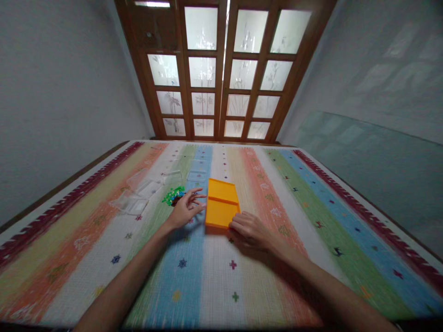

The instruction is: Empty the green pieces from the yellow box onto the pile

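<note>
**On the striped cloth: an orange tray between two bare hands**

Near the middle of the striped cloth lay the orange tray, a shallow rectangle with low walls and a ridge dividing it into two compartments, both apparently bare. The left hand was open, its fingers spread and pointing at the tray's left wall. It held nothing, and whether the tips touched the wall could not be told. The right hand rested at the tray's near right corner with its fingers curled. It seemed to touch the rim, but a real grip could not be made out.

Just beyond the left hand sat a small heap of green and blue beads, and farther left some clear plastic boxes.

The tray looked like moulded plastic, so it was probably light, stiff and smooth, and it would likely slide easily on the weave. Its side walls, pinched from opposite edges, looked like the surest hold, with the centre ridge as a second choice. The beads looked tiny and loose, and would likely scatter at a nudge.
</note>
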A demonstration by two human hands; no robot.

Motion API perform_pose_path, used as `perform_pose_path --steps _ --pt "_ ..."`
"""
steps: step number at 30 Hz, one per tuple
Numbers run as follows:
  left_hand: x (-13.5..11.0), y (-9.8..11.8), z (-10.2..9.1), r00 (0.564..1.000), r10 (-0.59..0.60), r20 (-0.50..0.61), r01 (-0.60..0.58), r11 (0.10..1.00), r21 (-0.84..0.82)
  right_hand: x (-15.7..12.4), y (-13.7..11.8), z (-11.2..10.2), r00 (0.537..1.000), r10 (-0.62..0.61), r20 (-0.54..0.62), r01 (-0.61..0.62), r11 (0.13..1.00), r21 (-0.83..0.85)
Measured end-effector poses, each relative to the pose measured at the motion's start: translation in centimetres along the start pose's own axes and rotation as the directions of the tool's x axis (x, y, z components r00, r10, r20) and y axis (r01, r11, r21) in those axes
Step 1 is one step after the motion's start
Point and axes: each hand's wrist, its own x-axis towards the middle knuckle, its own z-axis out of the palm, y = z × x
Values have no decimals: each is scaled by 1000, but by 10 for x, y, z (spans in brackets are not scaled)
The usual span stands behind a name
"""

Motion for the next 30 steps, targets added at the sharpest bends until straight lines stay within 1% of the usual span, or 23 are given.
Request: perform_pose_path --steps 1,2,3,4,5,7,9,10,12,15,19,25,30 --pt "-1 -5 -6 997 37 -67 -27 988 149 -2 2 2 999 40 -1 -40 999 15" --pt "-2 -11 -12 986 86 -145 -37 948 315 -5 5 4 997 82 1 -82 996 27" --pt "-3 -18 -19 966 138 -220 -20 885 466 -7 9 7 993 121 6 -122 992 33" --pt "-4 -24 -25 948 174 -265 16 808 589 -8 13 9 988 157 10 -157 987 35" --pt "-5 -31 -30 941 187 -281 58 730 681 -9 17 12 982 188 18 -188 981 35" --pt "-4 -44 -37 945 153 -289 144 598 788 -8 28 17 970 242 34 -243 970 27" --pt "2 -55 -40 952 72 -297 216 529 821 -5 39 22 958 281 55 -282 959 16" --pt "7 -60 -40 952 40 -303 238 522 819 -1 44 23 953 295 68 -297 955 10" --pt "18 -68 -41 951 19 -308 248 549 798 6 53 26 944 317 94 -318 948 -5" --pt "34 -76 -44 959 60 -277 188 597 780 19 64 30 935 330 129 -330 944 -24" --pt "48 -83 -51 964 148 -222 85 617 782 32 77 38 933 332 142 -330 943 -38" --pt "49 -86 -60 950 235 -204 10 633 774 58 94 50 931 332 150 -325 943 -66" --pt "46 -84 -58 950 257 -178 -27 634 773 76 99 56 924 349 157 -341 937 -76"
